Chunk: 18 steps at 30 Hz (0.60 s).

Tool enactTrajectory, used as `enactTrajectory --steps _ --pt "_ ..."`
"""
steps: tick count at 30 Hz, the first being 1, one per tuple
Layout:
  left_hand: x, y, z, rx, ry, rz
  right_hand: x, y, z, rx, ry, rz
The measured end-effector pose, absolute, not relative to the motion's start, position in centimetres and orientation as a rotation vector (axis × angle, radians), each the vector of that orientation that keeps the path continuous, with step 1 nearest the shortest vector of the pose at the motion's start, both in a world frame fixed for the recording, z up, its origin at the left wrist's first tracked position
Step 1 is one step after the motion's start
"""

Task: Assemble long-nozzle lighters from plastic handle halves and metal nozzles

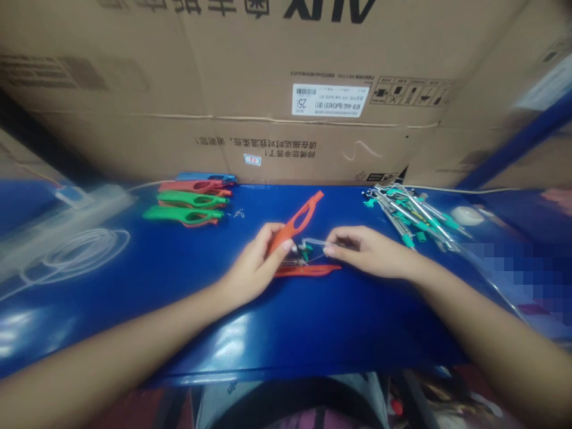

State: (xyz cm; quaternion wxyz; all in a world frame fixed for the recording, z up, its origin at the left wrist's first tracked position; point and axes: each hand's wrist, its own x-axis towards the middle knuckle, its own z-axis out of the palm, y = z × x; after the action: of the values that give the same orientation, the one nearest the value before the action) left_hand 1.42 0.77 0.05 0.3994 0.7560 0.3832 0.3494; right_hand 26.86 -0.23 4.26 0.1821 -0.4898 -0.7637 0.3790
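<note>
My left hand (pixel 259 259) is closed around an orange plastic handle shell (pixel 298 221), which tilts up to the right and has a long oval opening. Beneath it, a second orange shell (pixel 317 270) lies along the blue tabletop, partly hidden by the hand. Between the two shells shows a metal rod assembly with a teal clip (pixel 306 249). Thin pale wires (pixel 316 242) run from that clip to my right hand (pixel 353 247), whose thumb and forefinger pinch their ends. Its other fingers curl behind.
Green shells (pixel 185 213), with orange and blue ones behind, are stacked at the back left beside small pins (pixel 239 213). Metal rods with teal ends (pixel 413 214) lie at the back right near a white round object (pixel 467 215). A large cardboard box (pixel 179 137) walls off the back. White cable (pixel 84 256) coils at left.
</note>
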Motion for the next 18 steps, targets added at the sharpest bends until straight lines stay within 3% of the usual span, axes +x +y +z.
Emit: enactTrajectory --steps 8,18 --pt "1.3 1.6 -0.4 1.682 0.866 1.074 26.8 -0.4 3.4 -1.263 -2.605 0.382" --pt "0.4 1.4 1.5 2.312 0.973 0.699 26.2 -1.4 4.2 -1.181 -2.672 0.295"
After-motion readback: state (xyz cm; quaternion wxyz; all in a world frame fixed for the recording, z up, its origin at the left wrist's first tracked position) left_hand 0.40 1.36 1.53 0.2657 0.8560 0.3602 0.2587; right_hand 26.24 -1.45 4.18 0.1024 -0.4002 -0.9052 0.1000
